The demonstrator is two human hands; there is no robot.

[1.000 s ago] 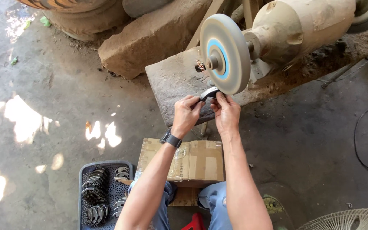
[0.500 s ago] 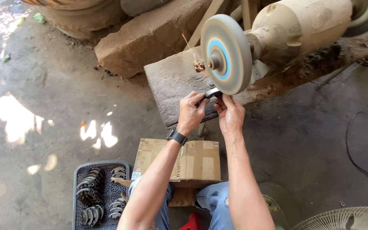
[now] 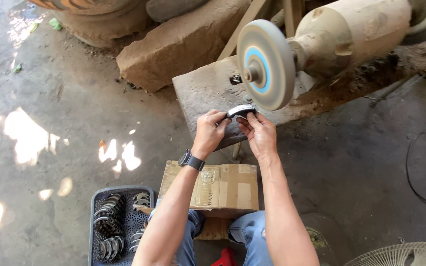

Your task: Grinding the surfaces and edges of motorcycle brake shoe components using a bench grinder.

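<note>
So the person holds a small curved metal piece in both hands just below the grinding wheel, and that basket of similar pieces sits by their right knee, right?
Not quite. In the head view, the basket of curved pieces sits by the left knee, not the right. The rest holds: left hand and right hand hold the curved metal piece just below the grinding wheel.

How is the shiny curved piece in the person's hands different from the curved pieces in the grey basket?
The held piece gleams bright silver just below the grinding wheel; the basket pieces look dull and dark. It is one alone, pinched between the left hand and right hand; those lie heaped in the basket on the floor. Both have a curved shape.
</note>
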